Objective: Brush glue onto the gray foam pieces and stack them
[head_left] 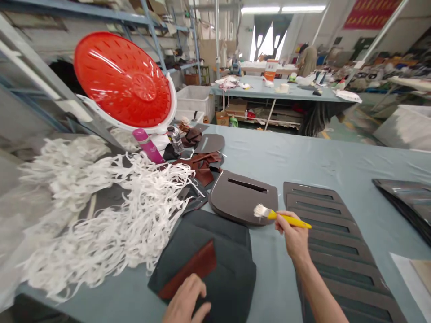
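My right hand (292, 233) grips the yellow handle of a paintbrush (289, 219). Its white, clumped bristles hang over the near right part of a stack of dark grey rounded panels (235, 193), whose top one has a long slot; I cannot tell whether they touch it. At the bottom of the head view, my left hand (188, 300) has its thumb apart from its bent fingers and grasps nothing visible. It rests on or just above dark fabric pieces (232, 264), at the near end of a reddish-brown strip (198, 264) lying across them.
Slotted grey panels (326, 211) lie overlapped in a row on the right of the blue table (296, 161). White ribbon strips (134, 224) heap up on the left. Behind them stand a pink bottle (148, 146), a clear bottle (175, 140) and a tilted red basin (124, 80).
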`<move>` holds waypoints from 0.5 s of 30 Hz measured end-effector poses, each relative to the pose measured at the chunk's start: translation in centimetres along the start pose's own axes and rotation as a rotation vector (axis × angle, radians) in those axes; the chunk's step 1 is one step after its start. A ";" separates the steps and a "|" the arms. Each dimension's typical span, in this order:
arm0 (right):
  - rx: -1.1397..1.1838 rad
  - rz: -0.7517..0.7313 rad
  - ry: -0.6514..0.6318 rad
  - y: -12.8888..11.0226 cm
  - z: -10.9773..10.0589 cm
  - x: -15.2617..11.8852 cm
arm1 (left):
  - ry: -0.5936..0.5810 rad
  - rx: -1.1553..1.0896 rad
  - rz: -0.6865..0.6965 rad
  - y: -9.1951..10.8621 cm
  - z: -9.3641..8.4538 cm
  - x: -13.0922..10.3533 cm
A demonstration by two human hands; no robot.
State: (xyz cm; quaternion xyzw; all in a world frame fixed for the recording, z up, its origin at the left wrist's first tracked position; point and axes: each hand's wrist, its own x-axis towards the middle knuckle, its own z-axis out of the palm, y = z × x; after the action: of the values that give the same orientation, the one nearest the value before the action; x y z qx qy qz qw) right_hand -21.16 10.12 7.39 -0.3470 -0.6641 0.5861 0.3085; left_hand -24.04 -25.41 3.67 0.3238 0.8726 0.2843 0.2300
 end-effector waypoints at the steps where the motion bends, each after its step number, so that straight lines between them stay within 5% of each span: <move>1: 0.018 -0.009 -0.043 -0.5 2.7 0.6 | -0.012 -0.035 0.004 1.0 -0.5 1.8; 7: -0.051 -0.064 -0.253 -2.1 14.6 3.0 | 0.151 -0.059 0.209 5.2 -2.4 12.0; 12: -0.167 -0.147 -0.460 -1.5 20.1 5.4 | 0.328 0.191 0.303 4.7 -1.3 18.5; 15: -0.231 -0.191 -0.311 -0.9 22.0 8.7 | 0.334 0.269 0.290 3.6 -0.4 20.3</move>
State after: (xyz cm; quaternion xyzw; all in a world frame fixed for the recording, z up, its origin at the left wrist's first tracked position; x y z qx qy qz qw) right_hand -44.18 4.76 5.63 -0.2208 -0.7964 0.5206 0.2143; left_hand -36.61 -9.19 1.85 0.4217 0.8729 0.2454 -0.0057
